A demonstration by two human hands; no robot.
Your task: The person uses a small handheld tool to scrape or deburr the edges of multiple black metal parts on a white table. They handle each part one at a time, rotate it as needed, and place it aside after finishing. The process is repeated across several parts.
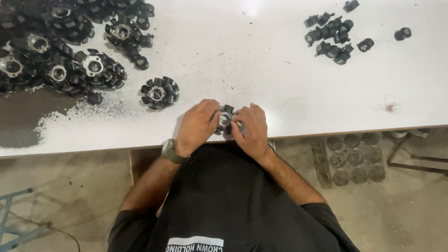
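Both hands, left (197, 125) and right (252, 127), grip one black finned rotor part (226, 117) from opposite sides at the white tabletop (261, 70) edge, steadying it; rotor pile (56, 51) far left, small black caps (333, 35) far right.

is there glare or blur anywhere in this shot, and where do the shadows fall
Head view: glare washes out the white tabletop at the top centre; the left hand and right hand are slightly soft around the small black ribbed round part they hold; the heap of black ribbed round parts at upper left loses detail in darkness; shadows under the parts are short and faint, and the straight table edge looks a little bowed.
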